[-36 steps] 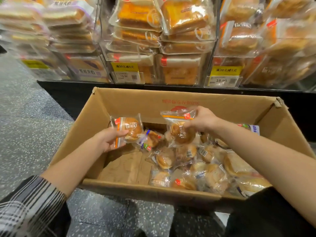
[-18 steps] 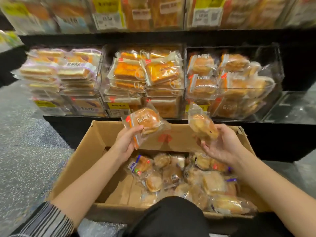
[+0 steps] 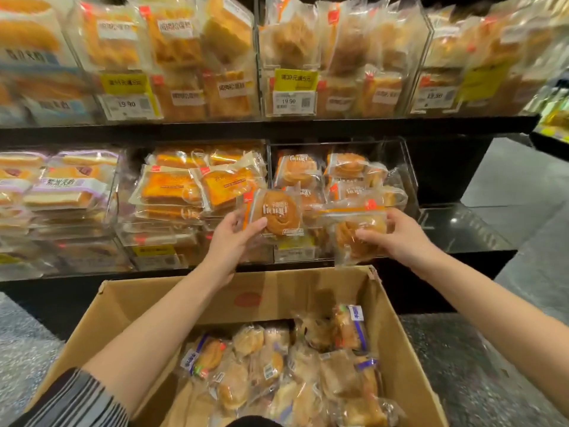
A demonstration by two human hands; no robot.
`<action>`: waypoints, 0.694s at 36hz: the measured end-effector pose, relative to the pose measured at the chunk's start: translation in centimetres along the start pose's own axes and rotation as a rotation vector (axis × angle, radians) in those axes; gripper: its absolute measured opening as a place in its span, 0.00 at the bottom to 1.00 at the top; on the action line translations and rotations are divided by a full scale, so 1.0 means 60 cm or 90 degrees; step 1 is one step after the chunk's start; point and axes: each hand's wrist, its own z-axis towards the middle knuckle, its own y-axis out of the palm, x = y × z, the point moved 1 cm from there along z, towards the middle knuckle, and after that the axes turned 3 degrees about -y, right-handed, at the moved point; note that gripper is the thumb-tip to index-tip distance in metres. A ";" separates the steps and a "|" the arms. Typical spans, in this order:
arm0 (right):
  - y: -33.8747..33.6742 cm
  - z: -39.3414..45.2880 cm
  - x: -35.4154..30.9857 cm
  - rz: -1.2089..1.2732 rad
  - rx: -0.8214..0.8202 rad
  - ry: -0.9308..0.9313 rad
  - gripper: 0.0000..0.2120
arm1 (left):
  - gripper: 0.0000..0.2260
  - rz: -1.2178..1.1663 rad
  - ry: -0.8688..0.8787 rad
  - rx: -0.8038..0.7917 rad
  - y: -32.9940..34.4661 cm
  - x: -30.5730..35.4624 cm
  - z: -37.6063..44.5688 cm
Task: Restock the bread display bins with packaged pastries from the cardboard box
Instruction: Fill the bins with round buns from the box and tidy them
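Pastries in clear wrappers are filling both of our hands as we are reaching toward the lower shelf. Our left hand is pinching a round packaged pastry by its left edge, thumb across the front, holding it upright with the printed face toward us, in front of the clear display bin on the lower shelf. Our right hand is gripping a second packaged pastry from its right side, fingers curled over the wrapper, tilted flatter and sitting just beside the first one, at the front of the same bin. That bin is already holding several matching round pastries stacked behind our hands.

Below our arms, the cardboard box is standing open on the floor, with a loose heap of wrapped pastries lying across its right and middle part and bare cardboard showing at its left. To the left of the target bin, a neighbouring bin is carrying flat orange-topped slices. On the upper shelf, more wrapped breads are standing behind yellow price tags. A striped sleeve is covering our left upper arm.
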 end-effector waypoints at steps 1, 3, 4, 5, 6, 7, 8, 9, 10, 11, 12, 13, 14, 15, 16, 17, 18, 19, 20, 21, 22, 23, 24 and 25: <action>-0.016 0.014 -0.010 -0.056 0.018 -0.037 0.24 | 0.24 0.007 0.008 0.010 0.011 0.010 0.008; -0.045 0.041 -0.034 -0.184 0.057 -0.104 0.21 | 0.31 0.046 0.033 0.032 0.035 0.031 0.026; -0.059 0.055 -0.045 -0.234 0.073 -0.124 0.21 | 0.34 0.073 0.050 0.039 0.048 0.042 0.034; -0.071 0.068 -0.054 -0.268 0.084 -0.137 0.22 | 0.35 0.104 0.071 0.045 0.062 0.053 0.042; -0.081 0.083 -0.061 -0.285 0.091 -0.145 0.23 | 0.35 0.147 0.097 0.053 0.075 0.062 0.050; -0.088 0.097 -0.069 -0.299 0.096 -0.157 0.24 | 0.34 0.199 0.122 0.060 0.088 0.069 0.060; -0.094 0.109 -0.075 -0.320 0.096 -0.169 0.25 | 0.33 0.248 0.144 0.067 0.101 0.075 0.068; -0.097 0.121 -0.082 -0.349 0.093 -0.181 0.25 | 0.32 0.289 0.156 0.070 0.112 0.078 0.078; -0.100 0.133 -0.088 -0.383 0.085 -0.190 0.24 | 0.30 0.331 0.155 0.072 0.122 0.078 0.089; -0.100 0.143 -0.094 -0.421 0.066 -0.196 0.22 | 0.29 0.380 0.142 0.077 0.131 0.075 0.098; -0.097 0.153 -0.097 -0.463 0.042 -0.200 0.21 | 0.28 0.435 0.128 0.088 0.139 0.070 0.105; -0.092 0.162 -0.100 -0.508 0.020 -0.208 0.21 | 0.28 0.494 0.117 0.109 0.147 0.067 0.109; -0.086 0.172 -0.099 -0.554 0.002 -0.215 0.20 | 0.28 0.559 0.120 0.140 0.154 0.064 0.112; -0.077 0.180 -0.097 -0.597 -0.014 -0.221 0.20 | 0.29 0.634 0.147 0.178 0.161 0.061 0.112; -0.068 0.189 -0.089 -0.629 -0.027 -0.217 0.21 | 0.29 0.708 0.194 0.209 0.169 0.061 0.110; -0.059 0.196 -0.081 -0.644 -0.035 -0.206 0.22 | 0.28 0.767 0.252 0.222 0.176 0.059 0.111; -0.049 0.203 -0.071 -0.639 -0.039 -0.191 0.24 | 0.28 0.808 0.305 0.210 0.182 0.058 0.110; -0.039 0.208 -0.064 -0.619 -0.037 -0.175 0.27 | 0.28 0.827 0.331 0.176 0.186 0.055 0.113; -0.028 0.210 -0.059 -0.591 -0.028 -0.160 0.29 | 0.27 0.827 0.332 0.136 0.188 0.052 0.116; -0.018 0.210 -0.054 -0.562 -0.015 -0.151 0.31 | 0.25 0.829 0.324 0.108 0.187 0.047 0.120; -0.008 0.210 -0.047 -0.538 -0.004 -0.151 0.32 | 0.24 0.835 0.330 0.100 0.184 0.042 0.124; 0.003 0.208 -0.039 -0.533 0.000 -0.161 0.31 | 0.25 0.850 0.343 0.103 0.181 0.037 0.128; 0.012 0.204 -0.030 -0.551 0.001 -0.177 0.30 | 0.27 0.875 0.354 0.103 0.179 0.032 0.130; 0.020 0.200 -0.020 -0.582 0.003 -0.198 0.28 | 0.28 0.900 0.358 0.096 0.177 0.027 0.134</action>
